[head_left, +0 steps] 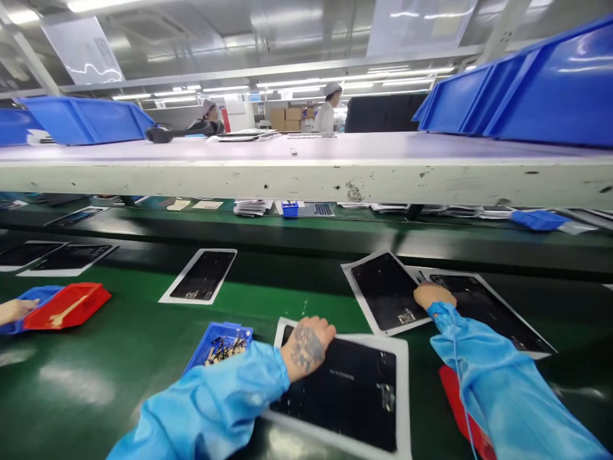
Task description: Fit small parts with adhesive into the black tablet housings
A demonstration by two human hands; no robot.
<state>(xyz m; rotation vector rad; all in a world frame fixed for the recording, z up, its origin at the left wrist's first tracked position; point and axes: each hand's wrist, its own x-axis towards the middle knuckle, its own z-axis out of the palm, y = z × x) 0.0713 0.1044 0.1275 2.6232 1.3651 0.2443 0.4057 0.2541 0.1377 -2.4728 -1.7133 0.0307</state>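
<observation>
**A:** Okay, what's the left grip [306,348] doing in this head-cam shot?

**B:** It's lying palm-down and fairly wide across the top edge of a black rectangular panel on white backing [335,396].

**A:** And the right grip [433,295]?

**B:** It's resting over a second white-backed black panel [483,313], just beside a tilted third one [387,294]. Can't tell if it's closed, tbh.

**A:** What's around them?

**B:** A small blue plastic tray of metal bits [223,345] is sitting just left of the first panel on the green worktop [119,377], and a red plastic tray [460,402] is poking out under the right sleeve [507,383]. At far left, a co-worker's hand [14,311] is reaching in beside a red-and-blue tray pair [57,308].
</observation>
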